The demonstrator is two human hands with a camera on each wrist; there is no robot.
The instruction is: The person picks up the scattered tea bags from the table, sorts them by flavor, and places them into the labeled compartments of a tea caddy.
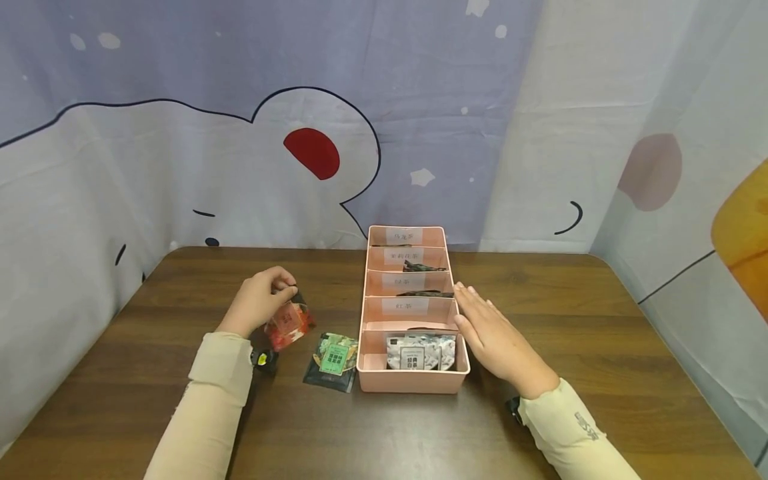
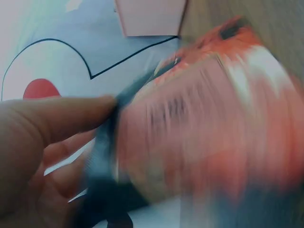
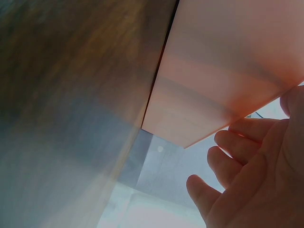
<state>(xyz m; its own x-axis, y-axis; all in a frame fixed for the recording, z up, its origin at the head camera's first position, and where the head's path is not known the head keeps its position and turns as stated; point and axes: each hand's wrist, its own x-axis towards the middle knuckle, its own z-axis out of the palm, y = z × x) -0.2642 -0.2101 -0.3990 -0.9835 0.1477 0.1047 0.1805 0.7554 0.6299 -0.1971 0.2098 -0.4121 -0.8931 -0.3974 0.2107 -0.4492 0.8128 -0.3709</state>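
Note:
My left hand (image 1: pixel 260 300) pinches a red and black tea sachet (image 1: pixel 289 324) by its dark edge, left of the pink divided box (image 1: pixel 414 382). Motion blurs that sachet (image 2: pixel 180 123) in the left wrist view. A green and black tea sachet (image 1: pixel 333 361) lies on the table between the left hand and the box. My right hand (image 1: pixel 495 337) has its fingers extended along the box's right side, fingertips at the rim. Silvery white sachets (image 1: pixel 414 352) sit in the nearest compartment; dark sachets (image 1: pixel 425 266) show partly in several others.
White paper labels (image 1: pixel 403 306) with Chinese characters mark the box's inner dividers. The brown wooden table (image 1: pixel 576 320) ends at a patterned curtain (image 1: pixel 432 133) behind and to the right.

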